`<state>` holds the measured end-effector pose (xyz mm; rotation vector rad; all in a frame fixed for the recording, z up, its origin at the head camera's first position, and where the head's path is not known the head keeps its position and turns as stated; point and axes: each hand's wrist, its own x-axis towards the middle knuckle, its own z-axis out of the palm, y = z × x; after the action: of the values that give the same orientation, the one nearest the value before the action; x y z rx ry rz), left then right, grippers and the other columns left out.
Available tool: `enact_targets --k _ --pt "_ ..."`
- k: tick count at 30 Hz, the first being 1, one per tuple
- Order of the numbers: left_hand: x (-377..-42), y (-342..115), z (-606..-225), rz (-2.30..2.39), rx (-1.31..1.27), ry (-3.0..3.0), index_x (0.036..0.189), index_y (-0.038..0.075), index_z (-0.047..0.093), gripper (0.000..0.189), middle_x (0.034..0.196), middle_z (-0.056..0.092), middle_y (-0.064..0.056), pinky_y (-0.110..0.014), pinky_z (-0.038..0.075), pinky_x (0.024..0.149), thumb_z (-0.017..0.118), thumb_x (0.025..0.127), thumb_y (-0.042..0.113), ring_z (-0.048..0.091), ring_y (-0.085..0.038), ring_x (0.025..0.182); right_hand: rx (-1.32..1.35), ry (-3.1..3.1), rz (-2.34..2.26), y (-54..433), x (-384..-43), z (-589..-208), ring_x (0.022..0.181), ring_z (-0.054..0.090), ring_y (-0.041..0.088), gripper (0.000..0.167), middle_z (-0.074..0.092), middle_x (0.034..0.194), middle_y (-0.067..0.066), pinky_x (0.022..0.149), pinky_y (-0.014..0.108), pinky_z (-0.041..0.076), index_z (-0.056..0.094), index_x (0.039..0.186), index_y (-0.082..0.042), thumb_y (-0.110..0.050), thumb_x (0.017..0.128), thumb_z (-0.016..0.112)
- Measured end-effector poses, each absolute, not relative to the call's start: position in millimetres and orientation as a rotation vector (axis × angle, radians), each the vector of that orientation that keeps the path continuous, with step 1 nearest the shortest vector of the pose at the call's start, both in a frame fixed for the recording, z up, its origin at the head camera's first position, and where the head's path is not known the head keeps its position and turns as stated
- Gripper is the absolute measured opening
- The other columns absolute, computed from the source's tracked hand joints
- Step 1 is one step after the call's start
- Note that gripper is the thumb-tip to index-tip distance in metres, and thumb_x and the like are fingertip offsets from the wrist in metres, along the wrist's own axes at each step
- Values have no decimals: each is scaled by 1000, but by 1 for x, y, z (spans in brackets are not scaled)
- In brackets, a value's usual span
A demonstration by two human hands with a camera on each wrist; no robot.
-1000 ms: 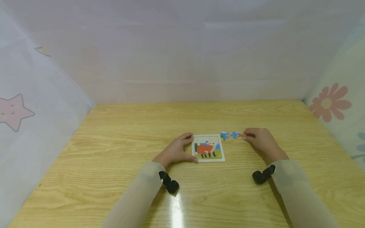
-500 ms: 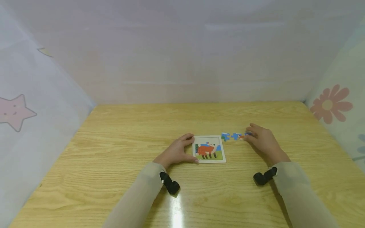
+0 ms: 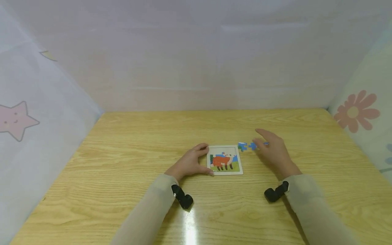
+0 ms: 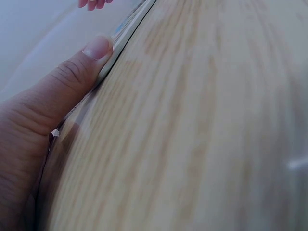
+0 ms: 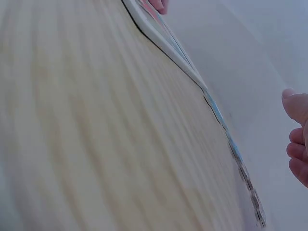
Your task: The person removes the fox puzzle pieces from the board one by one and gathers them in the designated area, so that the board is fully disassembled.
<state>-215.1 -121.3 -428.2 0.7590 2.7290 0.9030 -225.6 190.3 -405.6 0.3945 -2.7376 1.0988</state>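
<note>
Head view: left hand [image 3: 190, 162] holds the puzzle frame [image 3: 228, 173] by its left side, fingers at the upper corner, thumb at the lower. Frame lies flat on the wooden table [image 3: 122, 153], between the hands. Picture inside: orange-red animal, dark legs, green ground, pale strip on top; only this view reads it. Loose puzzle pieces [image 3: 242, 146], blue, just right of the frame, partly covered by the right hand [image 3: 272, 151]; thumb and index finger spread, nothing held.

Left wrist view: thumb [image 4: 79, 72] pressed on the frame's edge, clear contact; its picture too oblique to read. Right-hand fingertips show at top.

Right wrist view adds what head can't: right hand is raised, apart from the pieces, which run edge-on in a row from the frame's corner. Whether the first piece touches the frame, can't tell.
</note>
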Motion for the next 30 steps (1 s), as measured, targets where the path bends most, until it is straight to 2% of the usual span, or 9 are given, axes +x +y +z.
enact_targets --k 3,10,30 --pt "-215 -122 -429 902 766 2733 141 6 39 97 151 28 -2 -39 27 110 81 64 48 25 -23 138 449 -2724 1086 180 -225 -407 124 43 38 51 45 138 19 94 52 43 46 135 -2 -33 95 52" --pt "-215 -122 -429 891 765 2737 141 6 39 97 151 28 -1 -39 27 110 80 64 50 25 -23 138 598 -2708 1020 157 -223 -407 126 42 36 47 48 135 19 103 52 33 47 134 -2 -24 94 55" --pt "-216 -124 -429 922 771 2732 140 5 41 97 149 30 -3 -39 29 109 80 64 51 27 -24 137 769 -2777 1082 107 -214 -409 126 42 33 50 50 134 14 103 51 34 50 133 -7 -29 90 61"
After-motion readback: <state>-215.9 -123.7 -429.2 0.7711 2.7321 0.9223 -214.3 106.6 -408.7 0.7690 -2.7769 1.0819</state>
